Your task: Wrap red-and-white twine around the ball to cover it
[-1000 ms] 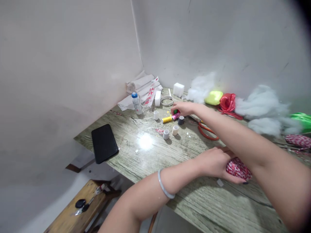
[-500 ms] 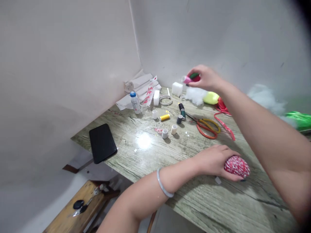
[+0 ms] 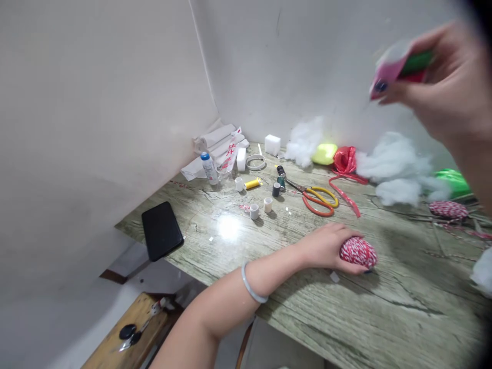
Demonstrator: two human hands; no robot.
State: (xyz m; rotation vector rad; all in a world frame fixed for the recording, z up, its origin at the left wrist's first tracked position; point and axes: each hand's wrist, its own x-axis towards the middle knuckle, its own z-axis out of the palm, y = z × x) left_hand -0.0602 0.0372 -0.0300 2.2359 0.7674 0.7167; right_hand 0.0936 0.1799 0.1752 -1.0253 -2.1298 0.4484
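Observation:
My left hand (image 3: 326, 248) rests low over the table, its fingers wrapped round a ball of red-and-white twine (image 3: 358, 252). High at the upper right, my right hand (image 3: 449, 82) is raised well above the tabletop and blurred by motion. It grips several thread spools; a pink spool (image 3: 391, 70) and a green spool (image 3: 418, 62) show, with red below the green. On the table stand white spools (image 3: 254, 211), a cream spool (image 3: 268, 205) and dark spools (image 3: 276, 189), with a yellow spool (image 3: 252, 183) lying on its side. Scissors (image 3: 319, 201) with orange and yellow handles lie beyond my left hand.
A black tablet (image 3: 162, 230) lies at the left edge. Toward the wall are a blue-capped bottle (image 3: 209, 169), a tape roll (image 3: 255, 162), red ribbon (image 3: 345, 159) and white stuffing (image 3: 392, 159). Another twine bundle (image 3: 448, 209) lies right. Below stands a wooden stool (image 3: 115, 328).
My right hand has moved right, up and nearer the camera with the spools. My left hand keeps hold of the twine ball. The view has shifted slightly, uncovering the table's right side.

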